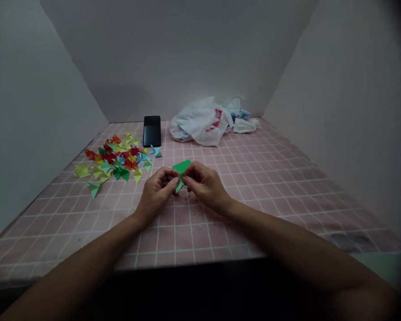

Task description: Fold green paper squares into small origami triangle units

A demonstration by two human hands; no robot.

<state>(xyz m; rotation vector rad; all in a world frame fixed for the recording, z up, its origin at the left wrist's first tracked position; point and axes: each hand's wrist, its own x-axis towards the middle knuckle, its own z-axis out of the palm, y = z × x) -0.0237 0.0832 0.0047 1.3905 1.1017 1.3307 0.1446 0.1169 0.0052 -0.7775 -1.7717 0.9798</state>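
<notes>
A partly folded piece of green paper [182, 166] is held up between my two hands, just above the tablecloth. My left hand [161, 186] pinches its left side between thumb and fingers. On the other side, my right hand [204, 183] grips the paper with thumb and forefinger, the two thumbs close together. A broad flat flap stands up at the top, and a narrow lighter-green point hangs below the thumbs. My fingers hide the folds in the middle.
A spread of several small folded paper pieces [131, 163] in red, yellow, green, orange and blue lies left. Behind are a black phone [152, 131], a white plastic bag [200, 121] and a blue-and-white packet [239, 113]. Walls flank the pink checked tablecloth [263, 178].
</notes>
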